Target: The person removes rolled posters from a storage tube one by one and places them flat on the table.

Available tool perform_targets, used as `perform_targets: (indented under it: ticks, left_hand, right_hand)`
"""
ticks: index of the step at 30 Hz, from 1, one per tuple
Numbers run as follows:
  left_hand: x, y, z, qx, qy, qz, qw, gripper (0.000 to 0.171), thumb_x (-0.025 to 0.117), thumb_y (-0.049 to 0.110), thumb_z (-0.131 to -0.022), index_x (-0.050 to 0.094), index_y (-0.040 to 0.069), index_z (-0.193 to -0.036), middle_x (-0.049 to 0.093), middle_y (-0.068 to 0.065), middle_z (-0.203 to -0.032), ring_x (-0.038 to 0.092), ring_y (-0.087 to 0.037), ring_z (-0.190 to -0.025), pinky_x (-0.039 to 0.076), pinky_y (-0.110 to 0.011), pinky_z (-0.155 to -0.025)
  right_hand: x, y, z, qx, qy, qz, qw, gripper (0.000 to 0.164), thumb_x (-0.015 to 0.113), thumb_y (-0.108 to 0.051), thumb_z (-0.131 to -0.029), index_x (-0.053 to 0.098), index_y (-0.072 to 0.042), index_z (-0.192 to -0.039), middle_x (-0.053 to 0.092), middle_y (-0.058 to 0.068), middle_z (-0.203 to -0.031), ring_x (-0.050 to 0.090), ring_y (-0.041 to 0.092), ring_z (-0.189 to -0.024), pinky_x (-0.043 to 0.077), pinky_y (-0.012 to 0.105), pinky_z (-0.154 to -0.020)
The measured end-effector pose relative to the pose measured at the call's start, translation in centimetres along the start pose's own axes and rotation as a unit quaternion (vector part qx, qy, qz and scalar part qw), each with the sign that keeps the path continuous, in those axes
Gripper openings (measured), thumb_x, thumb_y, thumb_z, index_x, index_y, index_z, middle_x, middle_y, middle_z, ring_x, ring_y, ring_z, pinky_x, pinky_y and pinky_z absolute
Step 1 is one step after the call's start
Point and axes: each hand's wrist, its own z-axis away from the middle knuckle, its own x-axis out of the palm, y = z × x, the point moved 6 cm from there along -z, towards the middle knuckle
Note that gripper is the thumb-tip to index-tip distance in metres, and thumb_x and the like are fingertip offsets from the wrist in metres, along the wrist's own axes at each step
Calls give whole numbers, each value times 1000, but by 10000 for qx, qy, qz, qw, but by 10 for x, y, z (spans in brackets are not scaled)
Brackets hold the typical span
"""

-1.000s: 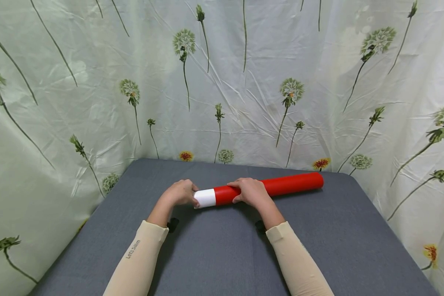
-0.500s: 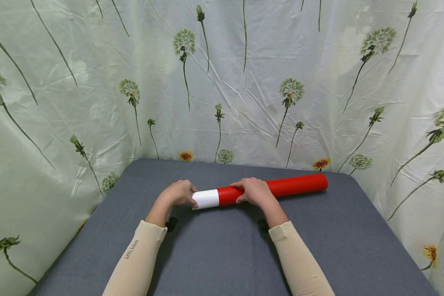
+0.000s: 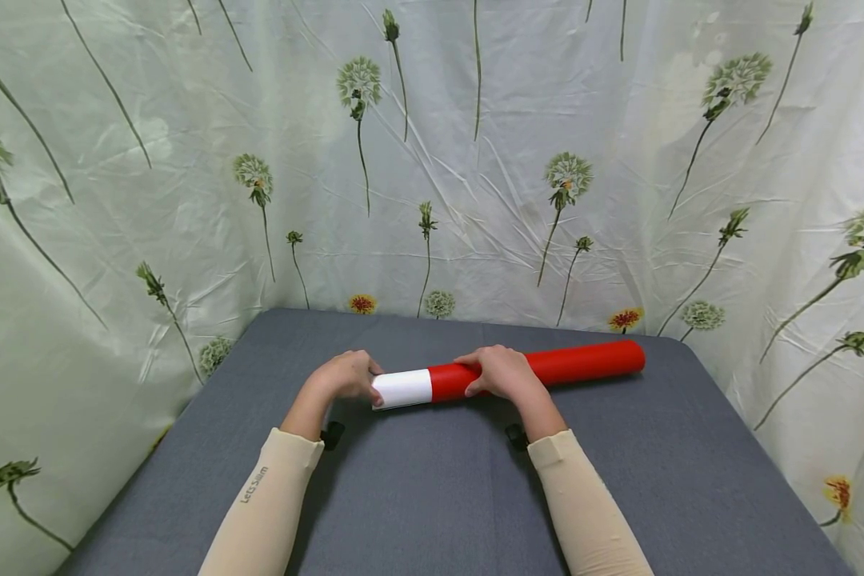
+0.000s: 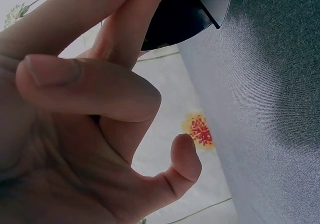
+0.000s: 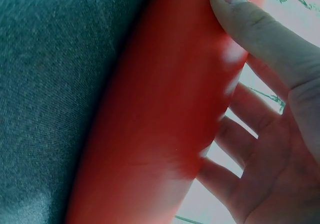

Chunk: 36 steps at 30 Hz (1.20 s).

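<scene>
A long red tube (image 3: 586, 362) lies slightly slanted across the grey table, with a white roll (image 3: 403, 389) sticking out of its left end. My left hand (image 3: 346, 376) pinches the outer end of the white roll between thumb and fingers. In the left wrist view, the roll's dark hollow end (image 4: 175, 21) shows a straight edge inside, and other fingers stay off it. My right hand (image 3: 500, 372) grips the red tube near its left part. The right wrist view has the thumb along one side of the red surface (image 5: 145, 108) and the fingers on the other.
The table (image 3: 418, 496) has a grey cloth surface with a seam down the middle. A pale curtain (image 3: 475, 160) printed with dandelions hangs behind it and along both sides. The tube's right end lies near the table's back right corner.
The red tube has slid right with my right hand, and a longer stretch of white roll shows. My left hand has moved slightly left, still pinching the white end.
</scene>
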Motion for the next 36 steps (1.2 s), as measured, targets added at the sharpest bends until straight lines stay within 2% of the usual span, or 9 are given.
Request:
perform_targets:
  ticks: [13,21,30,36]
  left_hand:
    - [-1,-8,2,-58,-203,240,9995,51,94,21,-80,78,8,-126,77,-6,-107,65,-16,-75,50,-29,-67]
    - [-3,-9,4,3,-210,152,9997,49,93,20,-80,79,8,-125,78,-7,-112,63,-17,-83,51,-30,-71]
    - [-2,-13,5,-94,-313,308,9990,49,93,18,-81,78,6,-126,77,-8,-111,66,-16,-79,53,-29,-69]
    - [-4,-13,7,-93,-347,362,9987,50,92,16,-80,77,5,-127,77,-9,-114,65,-16,-83,54,-30,-72]
  right_hand:
    - [-2,5,2,118,-163,-27,9998,60,89,-31,-86,69,-35,-142,71,9,-138,65,28,-118,54,50,-96]
    - [-3,9,4,201,-248,-88,9995,60,89,-31,-87,68,-36,-143,70,10,-138,63,27,-117,54,49,-97]
    - [-5,12,5,240,-319,-174,9991,61,89,-31,-87,68,-35,-144,70,10,-137,62,26,-115,53,48,-95]
    - [-5,15,5,284,-390,-205,9986,61,89,-30,-87,68,-35,-144,69,11,-140,63,27,-118,53,48,-96]
